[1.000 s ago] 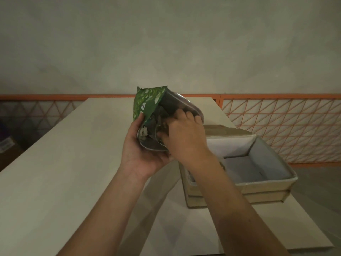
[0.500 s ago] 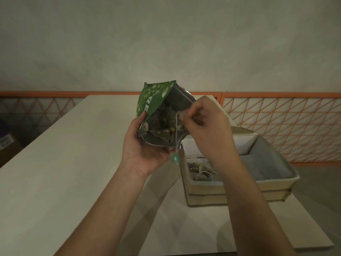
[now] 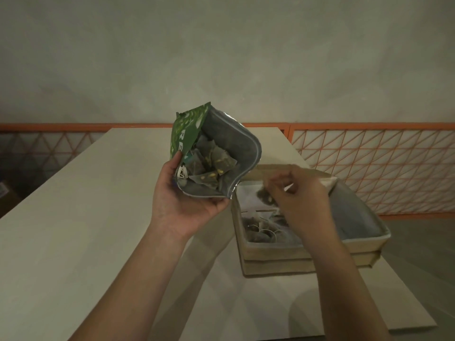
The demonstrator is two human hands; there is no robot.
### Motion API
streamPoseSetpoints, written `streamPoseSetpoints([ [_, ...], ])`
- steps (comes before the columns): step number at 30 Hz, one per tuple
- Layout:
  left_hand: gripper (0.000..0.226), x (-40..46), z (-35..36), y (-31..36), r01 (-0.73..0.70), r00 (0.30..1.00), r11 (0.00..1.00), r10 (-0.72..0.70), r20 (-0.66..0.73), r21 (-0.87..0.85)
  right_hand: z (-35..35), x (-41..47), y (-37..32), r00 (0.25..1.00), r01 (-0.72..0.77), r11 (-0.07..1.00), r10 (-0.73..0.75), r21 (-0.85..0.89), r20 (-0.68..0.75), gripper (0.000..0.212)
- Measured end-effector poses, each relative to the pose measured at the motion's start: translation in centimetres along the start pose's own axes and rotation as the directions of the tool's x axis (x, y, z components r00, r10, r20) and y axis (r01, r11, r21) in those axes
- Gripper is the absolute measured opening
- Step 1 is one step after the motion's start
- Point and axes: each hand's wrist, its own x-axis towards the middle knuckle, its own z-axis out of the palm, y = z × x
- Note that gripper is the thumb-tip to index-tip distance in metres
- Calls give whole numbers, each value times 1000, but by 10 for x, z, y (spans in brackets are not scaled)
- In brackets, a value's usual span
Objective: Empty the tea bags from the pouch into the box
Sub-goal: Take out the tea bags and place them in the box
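On the left, my left hand (image 3: 183, 205) cups the green pouch (image 3: 211, 153) from below, thumb curled up its printed side and fingers wrapped under its lower edge, just as it did half a second ago; the pouch stays lifted above the pale table (image 3: 73, 217), mouth gaping toward me and tilted a little toward the box. Inside I can count several pyramid tea bags (image 3: 211, 166) heaped near the lower lip, so the pouch is far from empty. What has changed is further right: my right hand (image 3: 298, 195), which was pinching a bag by its string right at the pouch mouth, has swung clear of the pouch and now hangs over the near compartment of the cardboard box (image 3: 307, 249), fingers bunched and curled. A dark, blurred tea bag (image 3: 264, 196) sits just at those fingertips, above the box; with the motion blur I cannot tell whether the pinch is on it yet or has let it go. Below it, a small pile of bags already lies in the near-left corner of the box. I judge the job is going bag by bag, with one more about to land and a fair handful left; tipping the pouch over the box might finish it faster. Behind runs an orange lattice railing (image 3: 369, 173).
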Motion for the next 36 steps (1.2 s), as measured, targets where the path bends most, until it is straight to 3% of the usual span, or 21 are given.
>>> streamPoseSetpoints([
  [3,53,-1,1,0,4,1000,1000,-4,1,-7,5,-3,5,993,-19,994,32,-110,114,9],
  [6,53,-1,1,0,4,1000,1000,-4,-1,-6,10,-5,-3,990,121,990,-125,-74,-61,11],
  [9,55,-3,1,-1,7,1000,1000,-7,5,11,14,-6,-16,940,273,962,-272,-23,-206,9],
  [12,58,-4,3,0,15,1000,1000,-15,3,10,26,-3,-26,878,407,895,-438,-182,-193,7],
  [17,58,-6,7,0,5,1000,1000,-5,-2,-2,49,3,-41,811,470,732,-578,-494,-85,10],
  [20,51,-9,9,-1,2,1000,999,-2,-1,-40,65,5,-53,837,432,647,-548,-628,11,20],
  [24,51,-12,8,-1,-17,1000,999,16,-12,-44,72,12,-66,899,399,576,-398,-713,182,30],
  [32,54,-12,5,3,-13,1000,999,13,7,-44,70,14,-67,913,407,600,-298,-689,280,30],
  [36,56,-12,5,0,8,1000,999,-8,18,-36,63,15,-63,912,408,681,-272,-608,308,32],
])
